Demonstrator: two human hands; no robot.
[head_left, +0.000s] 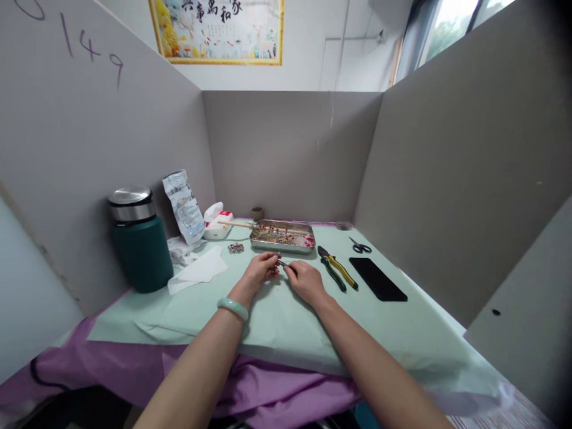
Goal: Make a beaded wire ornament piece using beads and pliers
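Observation:
Near the middle of the table my left hand [261,268], with a pale green bangle [232,307] at its wrist, is closed in a pinch. Small red and silvery bits, likely beads, show at its fingertips, too tiny to make out fully. My right hand [306,280] is wrapped round a slim metal tool [282,263], whose thin tip points at the left fingertips; its handle is hidden in the palm. Just beyond the hands stands a metal tray [282,248] with many small red, gold and clear beads. A small beaded cluster [236,248] lies left of the tray.
Right of my hands lie green-and-yellow pliers [338,269], black scissors [360,245] and a black phone [378,279]. At left are a green thermos [140,250], a foil pouch [184,205], white paper [199,271] and a tissue pack [218,225]. Grey partitions [290,155] enclose the table.

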